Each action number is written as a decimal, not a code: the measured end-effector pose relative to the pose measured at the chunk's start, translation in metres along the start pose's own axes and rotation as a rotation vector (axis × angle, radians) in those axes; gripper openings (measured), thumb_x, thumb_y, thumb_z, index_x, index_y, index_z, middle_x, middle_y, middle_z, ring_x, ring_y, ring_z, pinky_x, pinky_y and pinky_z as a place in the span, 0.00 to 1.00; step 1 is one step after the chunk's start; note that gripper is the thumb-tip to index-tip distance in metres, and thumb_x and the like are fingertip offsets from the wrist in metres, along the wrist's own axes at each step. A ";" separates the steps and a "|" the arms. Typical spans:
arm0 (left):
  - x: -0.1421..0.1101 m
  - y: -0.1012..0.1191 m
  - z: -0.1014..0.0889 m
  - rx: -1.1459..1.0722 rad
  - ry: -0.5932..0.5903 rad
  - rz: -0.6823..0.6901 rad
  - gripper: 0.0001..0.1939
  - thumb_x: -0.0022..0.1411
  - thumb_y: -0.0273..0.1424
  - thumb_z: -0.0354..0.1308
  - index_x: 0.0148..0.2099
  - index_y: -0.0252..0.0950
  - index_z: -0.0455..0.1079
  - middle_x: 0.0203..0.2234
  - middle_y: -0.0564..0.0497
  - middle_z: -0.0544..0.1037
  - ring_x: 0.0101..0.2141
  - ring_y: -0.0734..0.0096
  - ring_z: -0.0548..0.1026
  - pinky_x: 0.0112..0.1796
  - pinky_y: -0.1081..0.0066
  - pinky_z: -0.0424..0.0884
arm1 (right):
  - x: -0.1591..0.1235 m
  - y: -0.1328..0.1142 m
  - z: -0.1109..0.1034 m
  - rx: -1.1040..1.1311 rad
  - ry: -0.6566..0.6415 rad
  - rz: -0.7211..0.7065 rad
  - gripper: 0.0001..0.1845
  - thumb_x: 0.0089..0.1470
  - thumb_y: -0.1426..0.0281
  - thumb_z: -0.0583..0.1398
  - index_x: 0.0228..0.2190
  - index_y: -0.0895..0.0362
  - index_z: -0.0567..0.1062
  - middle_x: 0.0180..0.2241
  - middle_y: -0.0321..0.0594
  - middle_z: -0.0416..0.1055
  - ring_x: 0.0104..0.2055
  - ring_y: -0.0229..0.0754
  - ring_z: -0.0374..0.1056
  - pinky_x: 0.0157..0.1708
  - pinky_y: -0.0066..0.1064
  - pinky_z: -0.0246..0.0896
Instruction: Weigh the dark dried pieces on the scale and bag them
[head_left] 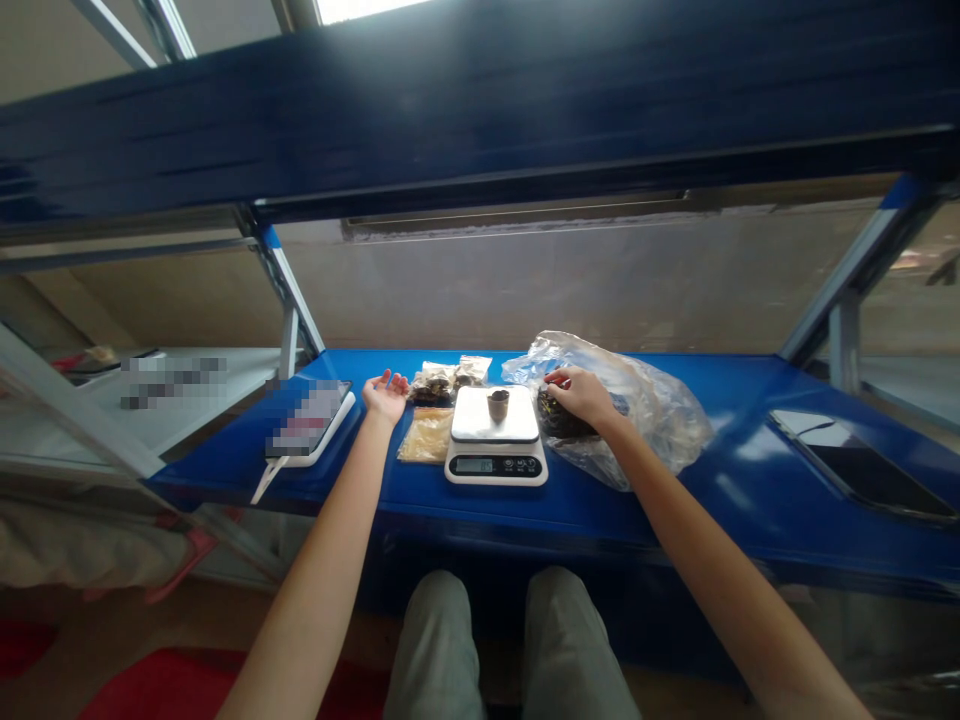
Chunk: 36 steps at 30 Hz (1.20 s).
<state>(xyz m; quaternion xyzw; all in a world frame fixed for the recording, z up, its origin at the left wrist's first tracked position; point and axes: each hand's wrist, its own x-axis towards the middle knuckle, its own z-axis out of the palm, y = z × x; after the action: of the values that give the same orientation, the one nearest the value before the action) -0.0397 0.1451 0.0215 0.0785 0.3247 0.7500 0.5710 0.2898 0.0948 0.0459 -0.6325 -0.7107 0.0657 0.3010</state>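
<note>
The glossy blue metal desk [637, 510] spanned both hands, with open room in front of them. Between the hands sat a white digital kitchen scale [495, 462] bearing a small dark brown cup [498, 405]. Under the right hand, a crinkled clear plastic bag [660, 420] held dark lumpy pieces [562, 420], partly hidden from view. The curved right hand [574, 392] lay on them, though its grip was hard to make out. The left hand [385, 396] was open, palm up and empty.
</note>
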 end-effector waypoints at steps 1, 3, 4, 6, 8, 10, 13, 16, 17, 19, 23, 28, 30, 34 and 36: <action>0.000 0.000 0.000 -0.001 -0.002 0.001 0.05 0.52 0.27 0.46 0.30 0.36 0.63 0.21 0.50 0.68 0.22 0.71 0.70 0.26 0.73 0.64 | 0.000 0.000 0.000 0.003 -0.002 0.003 0.12 0.48 0.69 0.58 0.35 0.57 0.78 0.34 0.42 0.77 0.34 0.42 0.71 0.31 0.26 0.62; -0.001 0.000 0.000 -0.004 -0.004 0.001 0.05 0.52 0.27 0.46 0.30 0.36 0.63 0.21 0.50 0.68 0.23 0.71 0.69 0.26 0.73 0.64 | 0.000 0.001 0.000 0.019 -0.013 0.013 0.12 0.48 0.69 0.58 0.35 0.57 0.78 0.32 0.42 0.77 0.33 0.41 0.72 0.31 0.26 0.62; -0.001 0.000 0.000 -0.004 -0.002 -0.001 0.06 0.52 0.27 0.46 0.30 0.36 0.63 0.21 0.50 0.68 0.23 0.71 0.69 0.26 0.72 0.64 | -0.001 0.001 0.000 0.028 -0.016 0.014 0.12 0.47 0.69 0.59 0.35 0.57 0.78 0.32 0.41 0.77 0.33 0.41 0.72 0.31 0.26 0.62; -0.002 0.000 0.000 -0.004 -0.002 -0.004 0.06 0.52 0.27 0.46 0.31 0.36 0.63 0.21 0.50 0.68 0.23 0.70 0.69 0.26 0.72 0.64 | -0.001 0.001 0.000 0.050 -0.013 0.012 0.12 0.46 0.70 0.59 0.34 0.57 0.78 0.31 0.41 0.77 0.32 0.41 0.72 0.32 0.26 0.63; -0.002 0.000 0.000 -0.005 -0.001 -0.004 0.06 0.52 0.27 0.46 0.31 0.36 0.63 0.21 0.50 0.68 0.23 0.70 0.69 0.26 0.72 0.64 | -0.001 -0.003 -0.001 0.093 0.016 -0.003 0.11 0.45 0.72 0.59 0.33 0.57 0.78 0.31 0.41 0.77 0.32 0.41 0.71 0.32 0.27 0.63; -0.002 0.000 0.000 -0.008 0.004 -0.004 0.06 0.53 0.27 0.46 0.31 0.36 0.63 0.21 0.50 0.68 0.23 0.71 0.69 0.26 0.73 0.64 | -0.002 -0.010 -0.003 0.174 0.069 -0.059 0.11 0.45 0.74 0.58 0.33 0.57 0.78 0.33 0.40 0.77 0.31 0.39 0.71 0.33 0.28 0.64; -0.002 0.000 0.000 -0.005 0.005 -0.002 0.05 0.53 0.27 0.46 0.30 0.36 0.63 0.22 0.50 0.68 0.23 0.71 0.69 0.26 0.73 0.64 | -0.007 -0.026 -0.005 0.317 0.139 -0.224 0.11 0.46 0.74 0.57 0.33 0.56 0.77 0.35 0.39 0.76 0.32 0.38 0.70 0.35 0.30 0.65; -0.001 0.000 0.001 0.002 0.013 -0.005 0.06 0.53 0.27 0.46 0.30 0.36 0.63 0.22 0.50 0.68 0.22 0.71 0.69 0.26 0.73 0.63 | -0.014 -0.039 -0.003 0.398 0.138 -0.379 0.11 0.49 0.72 0.57 0.34 0.54 0.78 0.36 0.39 0.75 0.33 0.38 0.70 0.34 0.29 0.65; -0.001 0.000 0.001 0.003 0.018 -0.009 0.06 0.53 0.27 0.46 0.30 0.36 0.64 0.21 0.50 0.68 0.22 0.71 0.69 0.26 0.73 0.63 | -0.016 -0.042 -0.002 0.405 0.133 -0.417 0.11 0.49 0.72 0.57 0.34 0.54 0.78 0.36 0.39 0.75 0.33 0.38 0.70 0.34 0.30 0.65; -0.001 0.000 0.002 0.007 0.022 -0.013 0.06 0.52 0.27 0.46 0.31 0.36 0.64 0.21 0.50 0.68 0.22 0.70 0.69 0.25 0.72 0.63 | -0.019 -0.046 0.001 0.394 0.135 -0.469 0.11 0.50 0.71 0.57 0.34 0.53 0.78 0.34 0.39 0.75 0.33 0.39 0.69 0.36 0.31 0.65; -0.001 0.000 0.002 0.014 0.012 -0.007 0.06 0.52 0.27 0.46 0.32 0.36 0.64 0.21 0.50 0.68 0.22 0.71 0.69 0.25 0.73 0.63 | -0.021 -0.047 0.007 0.342 0.139 -0.512 0.10 0.52 0.71 0.57 0.34 0.53 0.78 0.35 0.39 0.76 0.37 0.41 0.70 0.41 0.34 0.64; -0.002 0.000 0.002 0.015 0.011 -0.010 0.06 0.52 0.27 0.45 0.30 0.35 0.63 0.20 0.50 0.68 0.21 0.71 0.69 0.24 0.73 0.64 | -0.021 -0.049 0.010 0.301 0.150 -0.593 0.11 0.52 0.72 0.56 0.34 0.53 0.79 0.36 0.39 0.76 0.39 0.43 0.70 0.42 0.38 0.64; -0.003 0.000 0.002 0.013 0.010 -0.010 0.06 0.52 0.27 0.45 0.29 0.35 0.63 0.20 0.51 0.68 0.21 0.71 0.69 0.24 0.74 0.64 | -0.022 -0.049 0.010 0.273 0.171 -0.641 0.10 0.52 0.69 0.58 0.35 0.54 0.79 0.36 0.40 0.77 0.38 0.44 0.70 0.41 0.39 0.64; -0.004 0.000 0.003 0.008 0.015 -0.012 0.06 0.52 0.26 0.45 0.29 0.35 0.63 0.20 0.50 0.68 0.21 0.71 0.69 0.24 0.74 0.63 | -0.024 -0.050 0.011 0.202 0.203 -0.665 0.12 0.50 0.63 0.61 0.36 0.53 0.78 0.37 0.41 0.76 0.40 0.46 0.69 0.42 0.41 0.63; -0.005 0.001 0.004 0.006 0.013 -0.015 0.06 0.52 0.26 0.45 0.29 0.35 0.63 0.20 0.50 0.68 0.21 0.71 0.69 0.24 0.74 0.63 | -0.024 -0.050 0.012 0.167 0.194 -0.667 0.14 0.49 0.61 0.62 0.37 0.54 0.78 0.38 0.41 0.76 0.41 0.47 0.69 0.42 0.41 0.63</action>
<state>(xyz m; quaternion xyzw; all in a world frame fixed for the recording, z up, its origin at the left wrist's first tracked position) -0.0369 0.1421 0.0258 0.0730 0.3313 0.7450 0.5744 0.2406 0.0660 0.0513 -0.3423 -0.8384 -0.0385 0.4225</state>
